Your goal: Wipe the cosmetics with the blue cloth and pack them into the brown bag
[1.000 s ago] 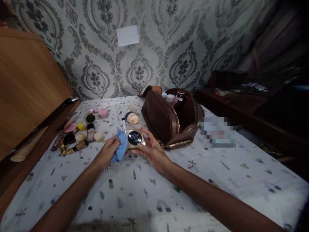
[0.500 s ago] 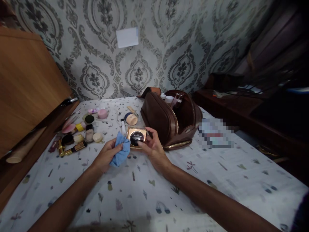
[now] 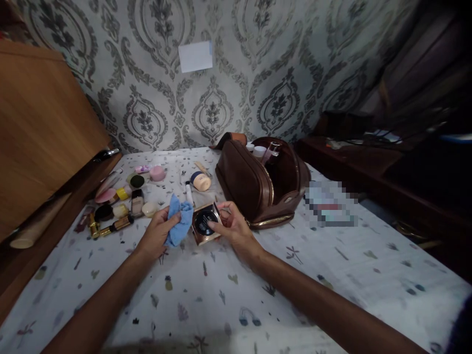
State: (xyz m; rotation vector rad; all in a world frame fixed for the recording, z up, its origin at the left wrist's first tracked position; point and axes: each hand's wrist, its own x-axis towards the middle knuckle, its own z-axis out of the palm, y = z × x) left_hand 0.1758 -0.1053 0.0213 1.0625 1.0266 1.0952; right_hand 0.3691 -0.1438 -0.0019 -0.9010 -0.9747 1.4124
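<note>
My left hand (image 3: 159,230) pinches a crumpled blue cloth (image 3: 179,221) between thumb and fingers. Beside it, my right hand (image 3: 236,228) grips a square gold makeup compact (image 3: 199,236) with a round black label, the thumb lying across its face. The compact is tilted above the sheet, close to the cloth's right edge. Just behind my right hand stands an open brown leather cosmetic bag (image 3: 239,179) with a gold zipper; white-lidded jars and a clear bottle (image 3: 272,151) show inside it. A beige jar with a dark blue lid (image 3: 201,181) and a white tube (image 3: 189,191) lie beyond the compact.
Several cosmetics sit at the left, among them a pink round jar (image 3: 157,173), a foundation bottle (image 3: 137,203) and a gold-and-black tube (image 3: 116,225). A wooden panel (image 3: 47,118) borders the left side. A blurred-out item (image 3: 330,204) lies right of the bag on the patterned sheet (image 3: 206,305).
The compact has come lower and turned in my right hand, so it now tilts. My left hand with the cloth has shifted slightly left, away from it.
</note>
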